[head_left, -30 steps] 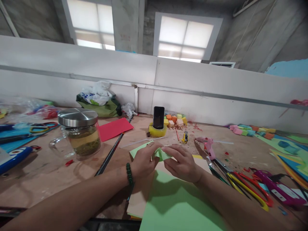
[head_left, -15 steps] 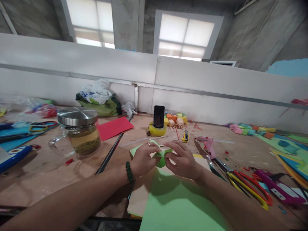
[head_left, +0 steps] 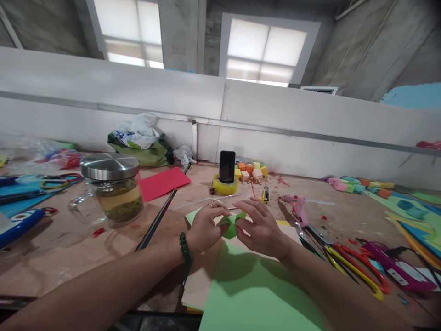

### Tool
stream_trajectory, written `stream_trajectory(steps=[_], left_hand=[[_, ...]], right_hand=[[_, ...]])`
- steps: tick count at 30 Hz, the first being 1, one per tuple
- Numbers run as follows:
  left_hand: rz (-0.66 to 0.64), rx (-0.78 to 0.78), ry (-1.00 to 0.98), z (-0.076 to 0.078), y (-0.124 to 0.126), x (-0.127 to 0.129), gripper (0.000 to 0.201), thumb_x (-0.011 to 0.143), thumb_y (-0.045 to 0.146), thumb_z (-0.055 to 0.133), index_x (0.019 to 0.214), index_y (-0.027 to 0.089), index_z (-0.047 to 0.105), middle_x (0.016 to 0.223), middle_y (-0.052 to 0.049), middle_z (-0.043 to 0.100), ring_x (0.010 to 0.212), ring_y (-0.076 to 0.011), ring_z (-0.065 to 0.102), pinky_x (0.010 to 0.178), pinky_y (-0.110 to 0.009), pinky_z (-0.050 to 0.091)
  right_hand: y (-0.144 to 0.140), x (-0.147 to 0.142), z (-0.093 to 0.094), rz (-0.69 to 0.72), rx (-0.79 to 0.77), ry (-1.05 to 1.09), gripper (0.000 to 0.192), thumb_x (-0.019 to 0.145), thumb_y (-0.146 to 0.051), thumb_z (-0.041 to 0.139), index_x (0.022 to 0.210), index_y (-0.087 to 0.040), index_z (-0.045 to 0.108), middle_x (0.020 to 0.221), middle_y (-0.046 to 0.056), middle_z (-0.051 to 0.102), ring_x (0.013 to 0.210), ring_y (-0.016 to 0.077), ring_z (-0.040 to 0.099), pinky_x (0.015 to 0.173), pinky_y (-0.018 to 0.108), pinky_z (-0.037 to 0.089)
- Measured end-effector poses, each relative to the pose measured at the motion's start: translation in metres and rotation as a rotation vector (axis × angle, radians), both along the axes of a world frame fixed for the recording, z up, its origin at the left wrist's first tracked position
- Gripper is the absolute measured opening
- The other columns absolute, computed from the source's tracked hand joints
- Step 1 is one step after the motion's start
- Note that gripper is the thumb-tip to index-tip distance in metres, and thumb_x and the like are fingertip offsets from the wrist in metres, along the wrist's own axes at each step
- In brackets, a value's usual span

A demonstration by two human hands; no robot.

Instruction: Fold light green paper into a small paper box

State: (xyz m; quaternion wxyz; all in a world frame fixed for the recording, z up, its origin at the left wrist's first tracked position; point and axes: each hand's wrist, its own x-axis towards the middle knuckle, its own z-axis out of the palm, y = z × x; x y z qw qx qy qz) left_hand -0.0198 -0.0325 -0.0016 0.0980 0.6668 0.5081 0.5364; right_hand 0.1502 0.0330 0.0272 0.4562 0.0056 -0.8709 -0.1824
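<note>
Between my two hands is a small piece of folded green paper, pinched from both sides. My left hand, with a ring on a finger and a dark green bead bracelet at the wrist, grips its left side. My right hand grips its right side, fingers curled over the edge. The fingers hide part of the fold. Below the hands lies a large light green sheet, on top of a stack of tan paper.
A lidded glass mug of tea stands left, beside a red card. Ahead, a phone leans on a yellow tape roll near small paper cubes. To the right lie a pink glue gun and scissors.
Both hands stay in almost the same place, still holding the folded green paper. The fingers of my right hand have shifted only slightly.
</note>
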Motion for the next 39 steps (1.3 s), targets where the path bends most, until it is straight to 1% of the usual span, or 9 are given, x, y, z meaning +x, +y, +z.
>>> stream_trajectory(steps=[6, 9, 13, 18, 24, 31, 35, 37, 39], left_hand=[[0.004, -0.113, -0.007, 0.007, -0.003, 0.003, 0.013, 0.063, 0.006, 0.062, 0.064, 0.019, 0.063, 0.067, 0.002, 0.062, 0.068, -0.0143, 0.056, 0.065, -0.025, 0.043], [-0.005, -0.124, -0.027, 0.008, -0.003, 0.004, 0.012, 0.064, 0.006, 0.064, 0.059, 0.018, 0.061, 0.063, 0.003, 0.059, 0.063, -0.0118, 0.052, 0.058, -0.022, 0.039], [-0.052, -0.090, -0.061, 0.010, -0.003, 0.004, 0.013, 0.067, 0.013, 0.067, 0.057, 0.017, 0.060, 0.061, 0.003, 0.056, 0.062, -0.0112, 0.051, 0.059, -0.021, 0.040], [-0.067, -0.116, -0.143, 0.010, -0.002, 0.005, 0.026, 0.070, 0.029, 0.068, 0.051, 0.016, 0.056, 0.060, 0.001, 0.054, 0.059, -0.0115, 0.048, 0.056, -0.022, 0.039], [-0.070, -0.127, -0.185, 0.009, -0.002, 0.007, 0.021, 0.067, 0.026, 0.063, 0.050, 0.017, 0.053, 0.059, 0.001, 0.053, 0.060, -0.0119, 0.048, 0.057, -0.022, 0.038], [-0.127, -0.259, -0.199, 0.005, 0.004, 0.003, 0.017, 0.065, 0.022, 0.063, 0.051, 0.016, 0.056, 0.052, 0.003, 0.051, 0.053, -0.0100, 0.045, 0.053, -0.021, 0.039], [-0.117, -0.261, -0.199, 0.002, 0.008, 0.000, 0.018, 0.064, 0.024, 0.066, 0.049, 0.016, 0.059, 0.053, 0.002, 0.053, 0.053, -0.0101, 0.047, 0.052, -0.021, 0.039], [-0.127, -0.256, -0.200, 0.002, 0.008, -0.001, 0.021, 0.065, 0.027, 0.067, 0.049, 0.017, 0.060, 0.053, 0.002, 0.053, 0.054, -0.0108, 0.048, 0.052, -0.021, 0.039], [-0.151, -0.246, -0.203, 0.002, 0.008, -0.002, 0.024, 0.068, 0.032, 0.067, 0.050, 0.017, 0.062, 0.053, 0.001, 0.055, 0.056, -0.0116, 0.049, 0.053, -0.021, 0.040]], right_hand=[[-0.001, 0.000, -0.002, -0.008, -0.065, -0.009, 0.012, 0.077, -0.008, 0.055, 0.075, -0.021, 0.057, 0.110, 0.010, 0.064, 0.106, 0.0228, 0.058, 0.095, 0.044, 0.047], [0.000, -0.001, -0.002, 0.002, -0.100, -0.002, 0.014, 0.076, -0.007, 0.054, 0.075, -0.021, 0.056, 0.109, 0.010, 0.064, 0.106, 0.0227, 0.058, 0.095, 0.044, 0.046], [0.000, -0.002, -0.001, 0.000, -0.120, -0.002, 0.013, 0.076, -0.007, 0.054, 0.074, -0.020, 0.056, 0.110, 0.010, 0.064, 0.106, 0.0228, 0.058, 0.094, 0.043, 0.047], [-0.002, -0.002, 0.000, -0.026, -0.147, -0.019, 0.014, 0.075, -0.007, 0.053, 0.073, -0.020, 0.057, 0.111, 0.011, 0.064, 0.107, 0.0235, 0.057, 0.094, 0.043, 0.046], [-0.002, -0.002, 0.001, -0.044, -0.218, -0.049, 0.011, 0.077, -0.010, 0.056, 0.077, -0.020, 0.061, 0.115, 0.011, 0.064, 0.109, 0.0250, 0.055, 0.095, 0.045, 0.045], [-0.001, -0.003, 0.001, -0.055, -0.131, -0.047, 0.014, 0.082, -0.008, 0.055, 0.073, -0.019, 0.060, 0.110, 0.010, 0.066, 0.107, 0.0238, 0.056, 0.093, 0.043, 0.047], [-0.001, -0.003, 0.001, -0.027, -0.098, -0.056, 0.015, 0.082, -0.008, 0.055, 0.075, -0.020, 0.059, 0.106, 0.008, 0.067, 0.104, 0.0234, 0.058, 0.092, 0.044, 0.048], [-0.001, -0.003, -0.001, -0.001, -0.172, -0.056, 0.013, 0.081, -0.007, 0.055, 0.080, -0.020, 0.058, 0.109, 0.010, 0.065, 0.105, 0.0240, 0.058, 0.091, 0.044, 0.049], [0.000, -0.003, -0.005, 0.011, -0.374, -0.013, 0.019, 0.079, -0.009, 0.057, 0.095, -0.019, 0.057, 0.116, 0.013, 0.061, 0.103, 0.0237, 0.059, 0.087, 0.042, 0.051]])
